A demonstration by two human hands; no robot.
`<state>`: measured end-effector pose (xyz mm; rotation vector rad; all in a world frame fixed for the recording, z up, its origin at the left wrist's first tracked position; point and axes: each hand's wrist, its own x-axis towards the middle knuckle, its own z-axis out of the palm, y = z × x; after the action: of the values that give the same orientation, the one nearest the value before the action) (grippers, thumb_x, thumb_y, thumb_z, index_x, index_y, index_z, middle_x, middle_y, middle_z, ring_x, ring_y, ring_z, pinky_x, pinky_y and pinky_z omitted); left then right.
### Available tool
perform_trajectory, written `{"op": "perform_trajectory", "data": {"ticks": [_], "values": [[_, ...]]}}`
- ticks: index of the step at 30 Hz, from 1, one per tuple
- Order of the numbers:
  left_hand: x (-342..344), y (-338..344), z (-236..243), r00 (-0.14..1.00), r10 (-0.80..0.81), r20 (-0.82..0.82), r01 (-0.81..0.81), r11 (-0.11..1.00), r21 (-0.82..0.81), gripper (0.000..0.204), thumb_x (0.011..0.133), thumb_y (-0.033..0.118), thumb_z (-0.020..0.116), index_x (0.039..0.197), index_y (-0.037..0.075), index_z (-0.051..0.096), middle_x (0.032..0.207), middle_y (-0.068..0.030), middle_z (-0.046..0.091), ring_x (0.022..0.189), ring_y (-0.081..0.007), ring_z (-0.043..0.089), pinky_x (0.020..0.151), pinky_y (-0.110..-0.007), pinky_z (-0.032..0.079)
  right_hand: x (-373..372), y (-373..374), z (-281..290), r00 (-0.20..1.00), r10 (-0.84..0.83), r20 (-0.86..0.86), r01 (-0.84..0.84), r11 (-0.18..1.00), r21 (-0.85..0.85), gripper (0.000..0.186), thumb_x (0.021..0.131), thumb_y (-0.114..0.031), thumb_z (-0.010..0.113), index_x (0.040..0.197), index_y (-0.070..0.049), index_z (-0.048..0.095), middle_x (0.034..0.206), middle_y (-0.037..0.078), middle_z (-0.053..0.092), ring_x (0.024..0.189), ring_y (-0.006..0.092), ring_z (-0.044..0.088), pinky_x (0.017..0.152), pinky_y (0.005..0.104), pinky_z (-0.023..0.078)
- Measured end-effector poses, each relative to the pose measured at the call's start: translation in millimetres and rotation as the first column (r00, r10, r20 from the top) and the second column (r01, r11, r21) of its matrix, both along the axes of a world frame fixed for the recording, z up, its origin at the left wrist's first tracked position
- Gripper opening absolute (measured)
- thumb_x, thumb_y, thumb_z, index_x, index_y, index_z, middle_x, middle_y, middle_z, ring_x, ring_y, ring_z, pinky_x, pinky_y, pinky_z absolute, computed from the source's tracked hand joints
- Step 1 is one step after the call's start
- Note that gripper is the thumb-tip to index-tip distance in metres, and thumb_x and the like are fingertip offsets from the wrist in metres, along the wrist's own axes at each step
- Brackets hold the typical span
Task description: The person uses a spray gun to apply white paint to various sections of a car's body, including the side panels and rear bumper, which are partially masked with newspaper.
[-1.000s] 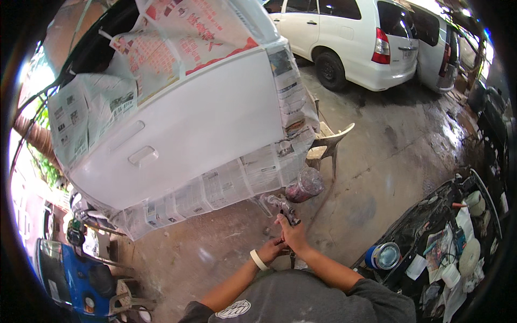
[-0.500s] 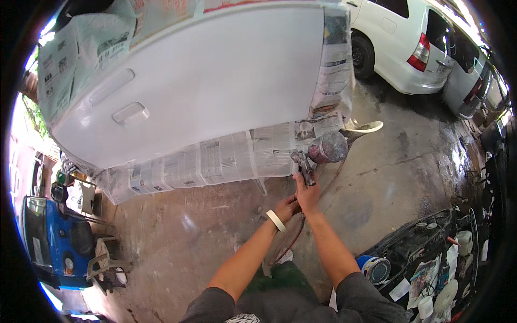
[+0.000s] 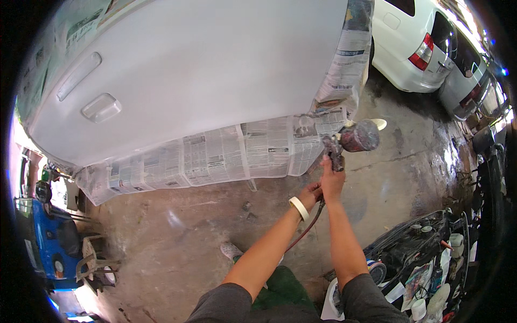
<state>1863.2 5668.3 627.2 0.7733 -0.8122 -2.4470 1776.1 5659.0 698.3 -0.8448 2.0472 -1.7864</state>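
Note:
My right hand is wrapped round the handle of a spray gun. A round, paint-stained cup sits at the gun's right side. My left hand is closed just below, close against the right hand, where the reddish air hose hangs from the gun. What its fingers grip is partly hidden, but it appears to be the hose. Round my left wrist is a cream ring like a tape roll. Ahead stands a large whitish panel with a door handle recess, edged by masking newspaper.
White vehicles stand at the far right. A black car part bearing cans, papers and tools is at the lower right. On the left are a blue vehicle and a plastic chair. The concrete floor has stains.
Both hands and the spray gun have moved to the right and slightly up in the picture. The panel looks larger and shifted left, and a shoe now shows beside my left forearm.

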Motion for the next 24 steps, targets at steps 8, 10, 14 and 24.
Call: {"op": "perform_trajectory", "data": {"ticks": [8, 10, 14, 24], "values": [[38, -7, 11, 0.997, 0.046, -0.062, -0.044, 0.999, 0.030, 0.034, 0.096, 0.016, 0.061, 0.127, 0.001, 0.057, 0.108, -0.0049, 0.066, 0.089, -0.0151, 0.061, 0.080, -0.030, 0.048, 29, -9, -21, 0.999, -0.006, -0.047, 0.009, 0.997, 0.075, 0.028, 0.094, -0.031, 0.065, 0.099, -0.004, 0.058, 0.079, 0.006, 0.064, 0.058, 0.0182, 0.054, 0.053, 0.0345, 0.042], [70, -9, 1, 0.989, 0.114, -0.090, -0.108, 0.992, 0.066, 0.035, 0.096, 0.016, 0.061, 0.128, 0.002, 0.057, 0.111, -0.0058, 0.066, 0.095, -0.0158, 0.062, 0.084, -0.031, 0.049, 55, -17, -34, 0.994, 0.046, -0.101, -0.028, 0.984, 0.178, 0.038, 0.092, -0.034, 0.066, 0.110, -0.002, 0.058, 0.087, 0.014, 0.069, 0.077, 0.0306, 0.065, 0.068, 0.0394, 0.049], [161, -20, -10, 0.984, 0.166, -0.059, -0.164, 0.986, 0.035, 0.036, 0.097, 0.016, 0.060, 0.130, 0.003, 0.057, 0.118, -0.0058, 0.065, 0.104, -0.0177, 0.062, 0.093, -0.034, 0.048, 155, -33, -4, 0.958, 0.212, -0.192, -0.166, 0.959, 0.230, 0.041, 0.092, -0.038, 0.066, 0.114, -0.004, 0.059, 0.090, 0.019, 0.070, 0.086, 0.0416, 0.066, 0.072, 0.0446, 0.051], [390, -34, 11, 0.895, 0.443, -0.059, -0.438, 0.895, 0.081, 0.033, 0.097, 0.012, 0.058, 0.128, 0.003, 0.056, 0.116, -0.0044, 0.064, 0.102, -0.0142, 0.060, 0.091, -0.030, 0.047, 389, -69, 19, 0.855, 0.503, -0.123, -0.499, 0.864, 0.066, 0.042, 0.091, -0.039, 0.067, 0.116, -0.006, 0.059, 0.081, 0.021, 0.068, 0.078, 0.0424, 0.067, 0.063, 0.0456, 0.051]]}}
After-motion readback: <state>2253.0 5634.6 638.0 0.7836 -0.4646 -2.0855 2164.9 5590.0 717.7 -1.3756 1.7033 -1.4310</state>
